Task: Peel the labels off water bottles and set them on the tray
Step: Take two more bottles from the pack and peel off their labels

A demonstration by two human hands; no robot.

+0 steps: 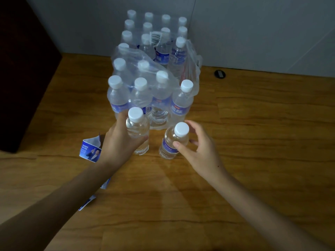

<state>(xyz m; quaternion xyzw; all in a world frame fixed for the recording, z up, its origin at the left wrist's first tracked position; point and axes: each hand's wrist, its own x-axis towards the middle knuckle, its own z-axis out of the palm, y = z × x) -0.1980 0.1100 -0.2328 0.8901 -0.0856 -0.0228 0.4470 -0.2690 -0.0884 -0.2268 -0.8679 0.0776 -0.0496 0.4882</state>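
On the wooden tabletop, at the far left, a peeled blue label lies curled. Beside it the left hand has its fingers wrapped around a clear bottle without label, which stands upright with a white round cap. Just to the right, the right hand holds a labelled bottle, thumb on its shoulder. Behind both, a torn plastic-wrapped pack contains many similar bottles, standing in rows.
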